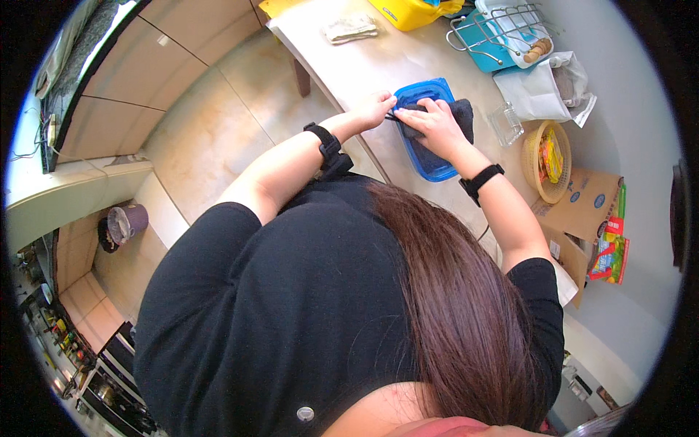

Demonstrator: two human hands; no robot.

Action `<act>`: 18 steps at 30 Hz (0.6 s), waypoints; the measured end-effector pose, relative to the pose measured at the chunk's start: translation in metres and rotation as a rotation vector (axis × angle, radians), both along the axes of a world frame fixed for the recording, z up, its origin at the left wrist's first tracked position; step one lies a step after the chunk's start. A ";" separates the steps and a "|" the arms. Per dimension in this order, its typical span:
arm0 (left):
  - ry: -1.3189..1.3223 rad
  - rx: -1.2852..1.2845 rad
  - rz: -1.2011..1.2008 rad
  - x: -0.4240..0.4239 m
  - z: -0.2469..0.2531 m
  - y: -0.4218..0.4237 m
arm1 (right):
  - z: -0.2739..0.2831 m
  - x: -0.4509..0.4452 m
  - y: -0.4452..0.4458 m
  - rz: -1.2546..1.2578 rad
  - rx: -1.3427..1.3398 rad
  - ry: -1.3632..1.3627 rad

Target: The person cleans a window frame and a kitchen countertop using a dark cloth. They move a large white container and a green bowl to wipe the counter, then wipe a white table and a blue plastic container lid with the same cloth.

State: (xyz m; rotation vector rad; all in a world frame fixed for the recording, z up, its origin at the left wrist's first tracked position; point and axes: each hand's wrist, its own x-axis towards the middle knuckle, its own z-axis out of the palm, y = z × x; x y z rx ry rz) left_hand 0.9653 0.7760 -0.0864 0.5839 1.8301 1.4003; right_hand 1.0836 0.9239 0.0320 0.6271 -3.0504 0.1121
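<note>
A blue plastic box (pixel 438 173) sits on the pale table before me, near its left edge. Dark cloth (pixel 464 114) lies in it and hangs over its right rim. My right hand (pixel 434 127) rests on this cloth, fingers stretched to the left and partly bent, the thumb hidden. At the box's left rim is my left hand (pixel 377 109), its thumb and fingertips pinched together. A thin black strap or cord (pixel 391 117) shows between the two hands. Whether the left fingertips hold it, the rim or some cloth is too small to tell.
Right of the box stand a clear glass container (pixel 508 124), a woven basket with packets (pixel 528 164) and a cardboard box (pixel 581 191). Farther back are a white bag (pixel 524 90), a wire rack (pixel 480 35), a yellow container (pixel 407 16) and a folded cloth (pixel 350 29).
</note>
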 end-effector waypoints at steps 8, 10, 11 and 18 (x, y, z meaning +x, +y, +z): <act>-0.020 0.020 -0.017 -0.001 0.000 -0.003 | -0.006 -0.024 0.000 -0.140 0.013 -0.006; -0.024 -0.030 -0.033 -0.001 0.013 -0.004 | -0.007 -0.023 0.001 -0.172 0.020 0.021; -0.027 -0.056 -0.041 -0.001 0.017 -0.004 | -0.006 -0.023 0.000 -0.183 0.027 0.028; 0.096 -0.080 -0.001 0.000 0.007 -0.002 | -0.021 -0.028 -0.003 -0.338 0.094 0.065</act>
